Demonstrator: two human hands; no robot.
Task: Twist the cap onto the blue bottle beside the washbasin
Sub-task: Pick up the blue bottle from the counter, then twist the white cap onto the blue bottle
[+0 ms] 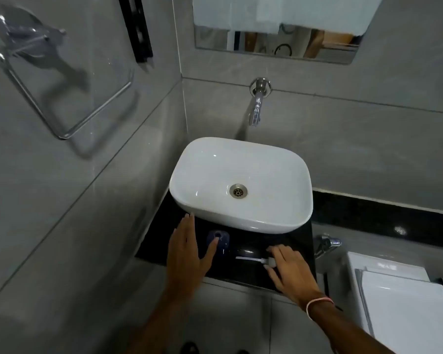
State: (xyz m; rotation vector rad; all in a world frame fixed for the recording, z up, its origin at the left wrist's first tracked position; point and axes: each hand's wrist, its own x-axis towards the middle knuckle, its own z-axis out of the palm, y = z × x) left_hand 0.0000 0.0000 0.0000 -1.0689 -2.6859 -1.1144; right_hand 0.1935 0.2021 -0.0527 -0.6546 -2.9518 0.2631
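Standing open on the dark counter near the washbasin, the blue bottle is approached by the left hand, fingers spread; the cap – tube pointing left – is touched by the right hand, grip unclear – it should be lifted upright before threading

Uncapped blue bottle beside left hand – right hand on cap
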